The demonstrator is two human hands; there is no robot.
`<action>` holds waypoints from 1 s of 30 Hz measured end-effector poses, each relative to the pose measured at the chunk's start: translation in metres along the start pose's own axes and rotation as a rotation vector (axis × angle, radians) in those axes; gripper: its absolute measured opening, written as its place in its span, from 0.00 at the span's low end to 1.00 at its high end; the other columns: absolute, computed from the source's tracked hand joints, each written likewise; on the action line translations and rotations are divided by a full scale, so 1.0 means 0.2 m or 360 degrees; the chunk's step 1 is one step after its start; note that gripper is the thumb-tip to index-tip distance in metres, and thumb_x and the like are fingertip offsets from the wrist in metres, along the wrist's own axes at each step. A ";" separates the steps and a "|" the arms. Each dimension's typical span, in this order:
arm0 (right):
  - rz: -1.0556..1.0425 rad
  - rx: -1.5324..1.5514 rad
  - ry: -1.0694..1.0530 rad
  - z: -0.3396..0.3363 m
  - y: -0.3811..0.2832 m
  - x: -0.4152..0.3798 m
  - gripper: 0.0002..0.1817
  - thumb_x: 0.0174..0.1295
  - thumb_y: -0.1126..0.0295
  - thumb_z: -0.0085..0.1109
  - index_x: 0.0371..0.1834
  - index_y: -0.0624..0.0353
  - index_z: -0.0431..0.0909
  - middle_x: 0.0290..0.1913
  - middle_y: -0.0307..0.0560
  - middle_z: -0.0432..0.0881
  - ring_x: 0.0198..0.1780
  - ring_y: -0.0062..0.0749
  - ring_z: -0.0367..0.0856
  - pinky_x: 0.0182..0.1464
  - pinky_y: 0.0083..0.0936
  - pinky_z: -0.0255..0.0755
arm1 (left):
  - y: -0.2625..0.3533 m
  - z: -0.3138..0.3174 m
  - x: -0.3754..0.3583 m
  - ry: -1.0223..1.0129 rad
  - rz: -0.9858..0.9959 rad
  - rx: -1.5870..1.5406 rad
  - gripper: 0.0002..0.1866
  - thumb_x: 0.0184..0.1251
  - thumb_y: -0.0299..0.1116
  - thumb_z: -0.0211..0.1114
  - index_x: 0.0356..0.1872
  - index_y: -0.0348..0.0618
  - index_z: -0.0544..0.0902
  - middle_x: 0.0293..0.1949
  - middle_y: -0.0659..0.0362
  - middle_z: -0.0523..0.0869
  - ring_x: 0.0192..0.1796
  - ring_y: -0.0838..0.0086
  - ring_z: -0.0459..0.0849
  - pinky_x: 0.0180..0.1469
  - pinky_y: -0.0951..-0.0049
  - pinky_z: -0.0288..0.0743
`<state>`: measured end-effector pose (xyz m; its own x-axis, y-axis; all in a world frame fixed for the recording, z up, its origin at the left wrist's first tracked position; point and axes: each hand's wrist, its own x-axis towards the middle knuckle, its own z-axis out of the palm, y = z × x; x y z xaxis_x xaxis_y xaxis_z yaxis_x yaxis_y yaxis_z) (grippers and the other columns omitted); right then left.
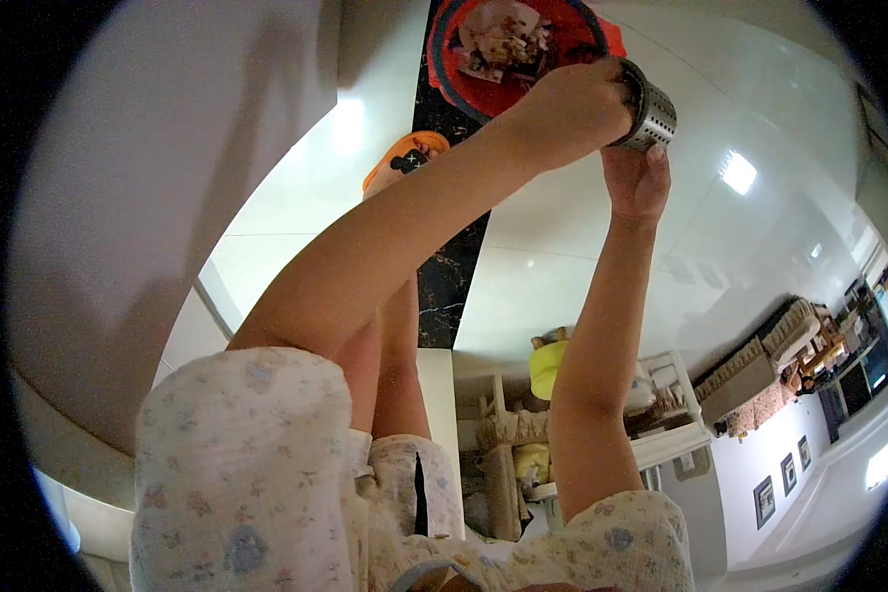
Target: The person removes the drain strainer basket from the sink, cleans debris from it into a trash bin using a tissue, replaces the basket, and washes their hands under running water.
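Observation:
My left hand point(574, 104) grips a perforated metal cylinder holder point(651, 111), tilted on its side with its mouth toward a red bin point(464, 84). My right hand point(637, 180) comes up from below and presses against the holder's underside; its fingertips are hidden behind the holder. The bin stands on the floor just beyond my hands and holds scraps and crumpled waste point(503, 37). Both arms are stretched out over my bare legs.
An orange slipper point(403, 158) is on my foot, on a glossy white tiled floor with a black marble strip point(446, 281). A white wall point(158, 178) rises at the left. Furniture and a yellow object point(548, 367) sit behind my legs.

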<state>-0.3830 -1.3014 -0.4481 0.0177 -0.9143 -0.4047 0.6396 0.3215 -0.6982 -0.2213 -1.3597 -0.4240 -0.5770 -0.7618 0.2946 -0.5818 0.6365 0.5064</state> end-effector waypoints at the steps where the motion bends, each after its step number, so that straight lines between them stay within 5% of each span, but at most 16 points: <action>1: -0.0017 -0.0055 -0.0009 -0.01 0.00 0.00 0.35 0.50 0.60 0.67 0.62 0.58 0.65 0.61 0.47 0.71 0.65 0.41 0.65 0.67 0.45 0.58 | 0.01 0.00 0.01 -0.0060 -0.0007 0.0071 0.03 0.46 0.25 0.65 0.24 0.37 0.84 0.31 0.54 0.85 0.39 0.65 0.84 0.38 0.72 0.83; 4: 0.0020 -0.0131 -0.0025 -0.08 -0.01 0.01 0.34 0.50 0.61 0.67 0.61 0.58 0.66 0.60 0.46 0.71 0.64 0.40 0.66 0.67 0.43 0.59 | 0.00 0.02 0.01 -0.0186 -0.0032 -0.0058 0.02 0.47 0.24 0.65 0.22 0.36 0.84 0.30 0.51 0.85 0.37 0.65 0.85 0.33 0.70 0.83; 10: 0.0033 -0.0214 -0.0055 -0.16 -0.13 0.02 0.34 0.50 0.64 0.68 0.60 0.61 0.66 0.60 0.49 0.71 0.63 0.40 0.69 0.67 0.41 0.61 | -0.07 0.02 0.03 -0.0437 0.0175 -0.0118 0.06 0.50 0.23 0.64 0.30 0.43 0.85 0.33 0.56 0.86 0.39 0.66 0.85 0.42 0.71 0.82; 14: 0.0069 -0.0148 -0.0096 -0.16 -0.20 0.07 0.36 0.49 0.62 0.68 0.62 0.61 0.65 0.61 0.49 0.71 0.65 0.41 0.67 0.69 0.43 0.57 | -0.12 -0.10 0.00 -0.0304 0.0107 -0.0042 0.12 0.54 0.26 0.63 0.39 0.52 0.85 0.39 0.65 0.86 0.48 0.73 0.80 0.53 0.74 0.76; 20: 0.0064 -0.0105 -0.0108 -0.16 -0.22 0.10 0.38 0.47 0.61 0.69 0.62 0.61 0.65 0.62 0.48 0.71 0.65 0.41 0.66 0.70 0.44 0.55 | -0.11 -0.09 0.01 0.0111 -0.0156 -0.0191 0.12 0.55 0.27 0.63 0.40 0.54 0.86 0.38 0.64 0.86 0.46 0.72 0.80 0.50 0.73 0.77; 26: 0.0103 -0.0090 -0.0172 -0.20 -0.19 0.12 0.37 0.47 0.62 0.69 0.61 0.61 0.66 0.61 0.49 0.72 0.65 0.41 0.67 0.68 0.43 0.58 | -0.05 -0.02 0.06 -0.0006 -0.0112 -0.0333 0.09 0.51 0.29 0.61 0.35 0.47 0.83 0.37 0.57 0.83 0.50 0.65 0.79 0.54 0.64 0.73; 30: 0.0105 -0.0101 -0.0259 -0.20 -0.19 0.15 0.34 0.47 0.65 0.68 0.60 0.60 0.67 0.59 0.49 0.73 0.63 0.40 0.69 0.66 0.42 0.61 | 0.04 0.02 0.10 -0.0003 -0.0026 -0.0132 0.05 0.48 0.23 0.62 0.27 0.39 0.83 0.32 0.55 0.85 0.40 0.64 0.84 0.38 0.72 0.82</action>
<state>-0.4378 -1.3311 -0.4563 0.1851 -0.9169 -0.3536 0.5832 0.3921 -0.7114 -0.2395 -1.3697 -0.4178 -0.5688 -0.7718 0.2842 -0.5418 0.6116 0.5765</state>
